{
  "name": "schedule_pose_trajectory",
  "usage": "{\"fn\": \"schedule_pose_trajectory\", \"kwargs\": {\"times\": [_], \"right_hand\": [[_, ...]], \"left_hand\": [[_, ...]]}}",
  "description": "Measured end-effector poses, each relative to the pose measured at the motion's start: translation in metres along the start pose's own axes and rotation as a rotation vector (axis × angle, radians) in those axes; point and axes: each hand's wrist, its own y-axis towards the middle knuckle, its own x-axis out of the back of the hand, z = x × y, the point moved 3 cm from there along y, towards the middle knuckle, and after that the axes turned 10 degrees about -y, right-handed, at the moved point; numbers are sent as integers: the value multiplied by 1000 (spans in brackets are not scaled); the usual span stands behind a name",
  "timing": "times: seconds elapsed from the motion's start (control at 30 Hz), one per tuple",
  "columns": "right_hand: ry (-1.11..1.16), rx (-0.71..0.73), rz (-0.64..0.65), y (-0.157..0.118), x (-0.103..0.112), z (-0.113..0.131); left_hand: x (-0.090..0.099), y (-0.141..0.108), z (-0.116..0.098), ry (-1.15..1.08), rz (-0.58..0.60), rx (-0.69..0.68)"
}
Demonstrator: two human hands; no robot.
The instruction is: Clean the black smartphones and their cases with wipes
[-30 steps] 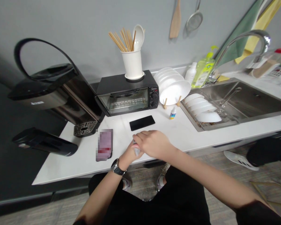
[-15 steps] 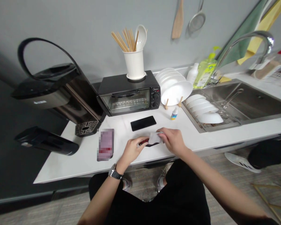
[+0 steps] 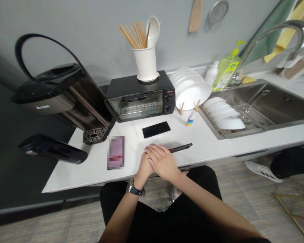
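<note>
My right hand point(image 3: 164, 162) lies over my left hand point(image 3: 144, 167), its fingers stretched across the left fingers. Most of the left fingers are hidden beneath it. Between or under the hands, nothing can be made out. A slim black object point(image 3: 181, 147) with a bit of red sticks out to the right from behind my right hand, near the counter's front. Its other end is covered, so I cannot tell its kind or whether a hand touches it. Just behind the hands lies a black phone point(image 3: 156, 129). To the left is a pixelated purple flat item point(image 3: 116, 152).
A toaster oven point(image 3: 142, 101) carries a white utensil holder point(image 3: 145, 62). Left stand a coffee machine point(image 3: 73, 98) and a dark flask point(image 3: 53, 148). Right are plates point(image 3: 192, 94), a small bottle point(image 3: 190, 119) and a sink point(image 3: 273, 123). Another person's shoe point(image 3: 262, 171) shows lower right.
My right hand has moved left onto my left hand. The whitish sheet it held is out of sight. More of the black object now shows on the right. The view has shifted slightly.
</note>
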Motion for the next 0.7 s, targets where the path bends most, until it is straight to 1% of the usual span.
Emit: {"fn": "schedule_pose_trajectory", "kwargs": {"times": [0.03,0.07,0.1,0.17,0.2,0.23,0.27,0.3,0.33,0.37,0.43,0.47,0.5,0.53,0.57,0.6,0.7], "right_hand": [[-25,5,19,-2,1,-7],[-56,-20,24,-6,5,-21],[-88,-72,30,-11,11,-39],[-142,-211,4,-23,24,-76],[-162,-279,-19,-28,29,-89],[-175,-334,-41,-31,33,-94],[-179,-372,-60,-31,33,-92],[-171,-386,-77,-28,31,-82],[-152,-370,-84,-23,25,-66],[-121,-336,-79,-17,18,-46],[-38,-189,-42,-3,2,-5],[-18,-129,-25,1,-3,9],[-12,-80,-9,3,-5,14],[-22,-58,0,3,-4,11],[-45,-65,0,0,-1,0],[-73,-96,-6,-5,4,-18],[-164,-307,-67,-25,25,-81]], "left_hand": [[1,-1,0,0,11,2],[2,-2,-2,0,21,4],[2,-3,-4,-10,29,7],[2,-4,-9,-58,37,19],[1,-4,-12,-90,39,27],[0,-3,-13,-117,38,34],[-1,-3,-13,-130,36,35],[-1,-2,-13,-122,33,31],[-1,-2,-11,-96,27,22],[-1,-2,-9,-64,20,13],[1,-3,-5,-8,5,2],[2,-5,-3,8,0,3],[4,-6,-2,17,-7,5],[5,-8,-3,22,-12,7],[6,-9,-4,21,-13,9],[7,-10,-6,10,-13,14],[6,-9,-12,-59,-4,31]]}}
